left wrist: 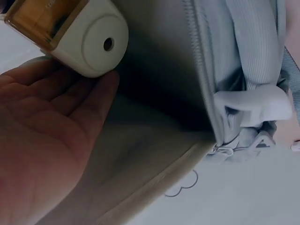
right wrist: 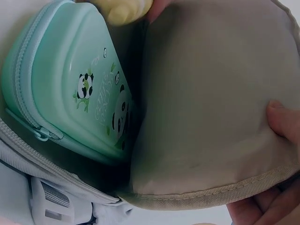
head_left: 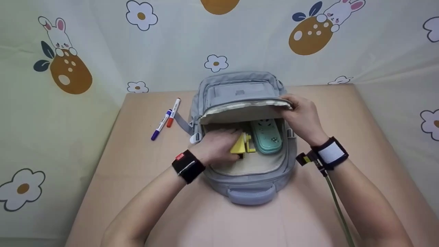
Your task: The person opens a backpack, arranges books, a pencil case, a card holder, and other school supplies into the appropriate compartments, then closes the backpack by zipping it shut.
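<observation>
A grey-blue backpack (head_left: 252, 190) lies on the table with its main compartment unzipped. My left hand (head_left: 219, 145) reaches inside and holds a yellow pencil sharpener (head_left: 241, 144). In the left wrist view the sharpener (left wrist: 101, 44) shows a round face with a hole and a clear orange-brown drawer; the fingers of my left hand (left wrist: 51, 112) lie along its underside. My right hand (head_left: 303, 116) pinches the edge of the backpack's flap (right wrist: 211, 93) and keeps it raised. A mint-green pencil case (head_left: 267, 137) with panda pictures sits inside, right of the sharpener.
Two markers lie on the table left of the backpack: one blue-purple marker (head_left: 161, 125) and one red marker (head_left: 174, 113). A patterned cloth (head_left: 178, 51) hangs behind and along both sides. A cable (head_left: 337, 202) runs from the right wrist camera down the forearm.
</observation>
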`<control>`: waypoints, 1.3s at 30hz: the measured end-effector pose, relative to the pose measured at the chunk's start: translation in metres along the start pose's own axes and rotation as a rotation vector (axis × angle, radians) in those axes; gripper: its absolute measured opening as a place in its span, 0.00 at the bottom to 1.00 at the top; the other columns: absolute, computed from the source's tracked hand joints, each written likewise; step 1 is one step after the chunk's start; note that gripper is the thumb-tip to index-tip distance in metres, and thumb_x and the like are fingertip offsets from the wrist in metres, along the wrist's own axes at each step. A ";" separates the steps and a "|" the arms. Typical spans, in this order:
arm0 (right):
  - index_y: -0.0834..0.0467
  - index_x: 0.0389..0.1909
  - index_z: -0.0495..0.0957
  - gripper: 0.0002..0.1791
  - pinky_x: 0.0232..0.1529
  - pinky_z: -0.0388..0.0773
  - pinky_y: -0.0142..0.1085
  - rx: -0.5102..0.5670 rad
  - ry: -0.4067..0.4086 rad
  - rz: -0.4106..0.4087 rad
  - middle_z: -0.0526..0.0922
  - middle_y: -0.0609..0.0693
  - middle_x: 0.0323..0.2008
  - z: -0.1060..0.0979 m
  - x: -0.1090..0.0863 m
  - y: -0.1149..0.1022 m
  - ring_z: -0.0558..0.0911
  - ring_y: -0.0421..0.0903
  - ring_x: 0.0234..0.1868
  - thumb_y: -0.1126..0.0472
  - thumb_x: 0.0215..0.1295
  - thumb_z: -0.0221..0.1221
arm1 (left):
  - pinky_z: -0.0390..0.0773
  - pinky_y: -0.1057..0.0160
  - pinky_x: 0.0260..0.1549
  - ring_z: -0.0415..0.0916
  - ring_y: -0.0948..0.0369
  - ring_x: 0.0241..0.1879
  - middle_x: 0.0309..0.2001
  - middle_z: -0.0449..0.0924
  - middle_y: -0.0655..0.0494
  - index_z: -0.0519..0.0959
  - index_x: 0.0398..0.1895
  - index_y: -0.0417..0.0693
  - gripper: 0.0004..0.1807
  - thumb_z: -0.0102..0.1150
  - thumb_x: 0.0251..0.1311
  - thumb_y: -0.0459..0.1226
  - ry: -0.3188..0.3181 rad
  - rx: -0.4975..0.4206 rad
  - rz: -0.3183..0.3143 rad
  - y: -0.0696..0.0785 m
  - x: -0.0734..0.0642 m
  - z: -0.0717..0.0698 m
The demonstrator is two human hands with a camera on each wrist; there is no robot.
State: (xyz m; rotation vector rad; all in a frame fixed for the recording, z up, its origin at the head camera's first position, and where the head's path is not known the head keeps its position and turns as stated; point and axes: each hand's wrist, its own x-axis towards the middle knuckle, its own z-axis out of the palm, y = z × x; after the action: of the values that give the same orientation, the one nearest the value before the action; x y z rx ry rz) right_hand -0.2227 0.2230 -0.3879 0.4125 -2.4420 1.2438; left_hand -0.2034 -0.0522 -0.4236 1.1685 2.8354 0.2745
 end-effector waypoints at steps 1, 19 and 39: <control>0.60 0.45 0.87 0.09 0.46 0.77 0.27 0.002 -0.001 -0.002 0.89 0.49 0.43 0.000 0.000 -0.001 0.84 0.42 0.45 0.66 0.66 0.68 | 0.77 0.53 0.55 0.76 0.54 0.53 0.58 0.77 0.51 0.68 0.72 0.45 0.44 0.72 0.54 0.50 0.011 -0.001 -0.004 -0.002 0.003 0.002; 0.59 0.45 0.88 0.09 0.48 0.77 0.27 0.030 0.005 -0.010 0.89 0.49 0.44 0.004 -0.003 -0.002 0.85 0.43 0.45 0.64 0.66 0.68 | 0.81 0.55 0.34 0.77 0.54 0.38 0.46 0.77 0.51 0.76 0.62 0.46 0.18 0.53 0.72 0.32 0.398 0.149 -0.012 -0.004 0.013 0.027; 0.59 0.47 0.87 0.11 0.49 0.77 0.26 0.020 -0.041 -0.090 0.88 0.48 0.45 0.002 -0.029 0.004 0.86 0.45 0.47 0.71 0.65 0.67 | 0.67 0.55 0.68 0.70 0.51 0.68 0.67 0.75 0.44 0.74 0.68 0.38 0.26 0.65 0.68 0.35 0.815 0.021 0.272 0.025 -0.037 -0.025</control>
State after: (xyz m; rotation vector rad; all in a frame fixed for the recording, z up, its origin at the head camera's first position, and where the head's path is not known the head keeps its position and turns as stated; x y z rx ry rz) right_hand -0.1992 0.2269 -0.4048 0.5527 -2.4177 1.2348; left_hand -0.1633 -0.0643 -0.3945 1.7771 3.2962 0.9289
